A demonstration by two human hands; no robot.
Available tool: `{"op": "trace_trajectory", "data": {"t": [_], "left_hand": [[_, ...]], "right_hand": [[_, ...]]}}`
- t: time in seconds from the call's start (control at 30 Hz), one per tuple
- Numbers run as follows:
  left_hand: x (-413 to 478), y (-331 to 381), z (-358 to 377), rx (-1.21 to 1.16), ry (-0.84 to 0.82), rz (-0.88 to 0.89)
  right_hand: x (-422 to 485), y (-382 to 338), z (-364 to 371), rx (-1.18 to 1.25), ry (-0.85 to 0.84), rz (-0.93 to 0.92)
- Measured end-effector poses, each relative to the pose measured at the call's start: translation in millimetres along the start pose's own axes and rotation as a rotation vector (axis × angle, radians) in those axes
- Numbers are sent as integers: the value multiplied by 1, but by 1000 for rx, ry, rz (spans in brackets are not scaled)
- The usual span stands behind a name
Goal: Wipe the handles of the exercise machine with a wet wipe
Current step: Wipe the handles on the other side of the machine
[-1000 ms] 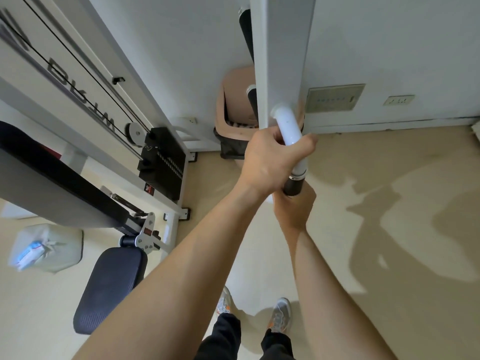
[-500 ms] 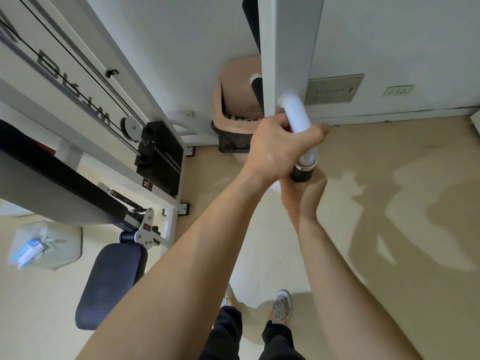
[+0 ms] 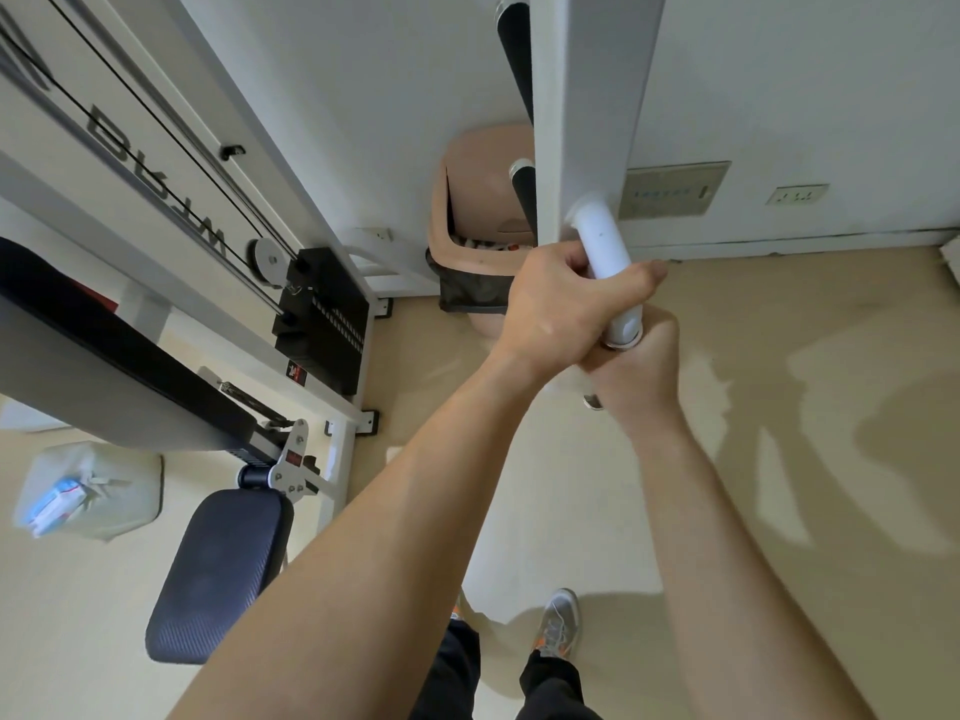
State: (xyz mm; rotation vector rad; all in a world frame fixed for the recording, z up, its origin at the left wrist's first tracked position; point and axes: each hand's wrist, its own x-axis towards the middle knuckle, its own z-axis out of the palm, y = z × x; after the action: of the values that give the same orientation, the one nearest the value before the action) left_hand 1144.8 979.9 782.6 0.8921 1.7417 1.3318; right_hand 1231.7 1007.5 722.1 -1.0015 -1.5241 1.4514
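Left hand [image 3: 558,309] is closed around the white handle [image 3: 605,252], likely steadying it. Just below, right hand [image 3: 636,366] is fisted over the handle's dark grip end, probably rubbing it; the wipe is hidden, so I cannot tell.

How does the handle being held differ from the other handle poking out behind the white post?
The held handle shows a bare white tube, while the other handle shows a black grip with a silver end. Both hands, left hand and right hand, close around the held handle; nothing touches the other handle. Both stick out from the white post.
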Motion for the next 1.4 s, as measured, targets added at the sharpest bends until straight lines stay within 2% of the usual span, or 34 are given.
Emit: {"op": "trace_trajectory", "data": {"t": [0.1,0.17,0.23,0.3,0.4,0.5,0.57,0.63,0.7,0.8,0.87,1.0,1.07,1.13,1.17,1.23,1.3,1.4], "left_hand": [[2,-1,3,-13,14,3],[1,-2,2,-9,21,7],[0,-3,0,2,10,14],[-1,-4,-4,10,6,21],[-2,-4,-6,-4,-5,32],[-5,-3,-2,-14,4,14],[-5,-3,5,-34,25,-3],[-4,-2,9,-40,43,-12],[-1,-2,11,-46,50,-14],[0,-7,9,-43,60,7],[1,-10,5,-43,56,23],[-1,-11,-2,-66,7,47],[-4,-11,-3,-58,-18,43],[-5,-10,0,-51,-37,21],[-5,-9,2,-55,-37,11],[-4,-8,7,-69,-19,4],[-1,-7,9,-87,0,3],[0,-7,5,-104,-7,17]], "right_hand": [[-13,20,26,-9,319,80],[-16,50,29,-7,368,119],[-18,71,20,-65,257,249],[-19,75,6,-182,2,326],[-6,49,-12,-193,-273,261],[11,13,-24,-107,-372,113],[10,1,-21,-57,-274,40],[0,6,-6,-39,-28,-3],[-8,24,11,41,174,38],[-17,63,19,14,254,154],[-23,71,15,-30,177,245],[-14,52,-2,-184,-160,281],[-1,31,-16,-182,-299,204],[7,13,-25,-159,-348,105],[6,7,-21,-150,-283,72],[-4,3,-7,-81,-40,43],[-13,18,11,28,176,108],[-18,57,20,-6,248,211]]}}
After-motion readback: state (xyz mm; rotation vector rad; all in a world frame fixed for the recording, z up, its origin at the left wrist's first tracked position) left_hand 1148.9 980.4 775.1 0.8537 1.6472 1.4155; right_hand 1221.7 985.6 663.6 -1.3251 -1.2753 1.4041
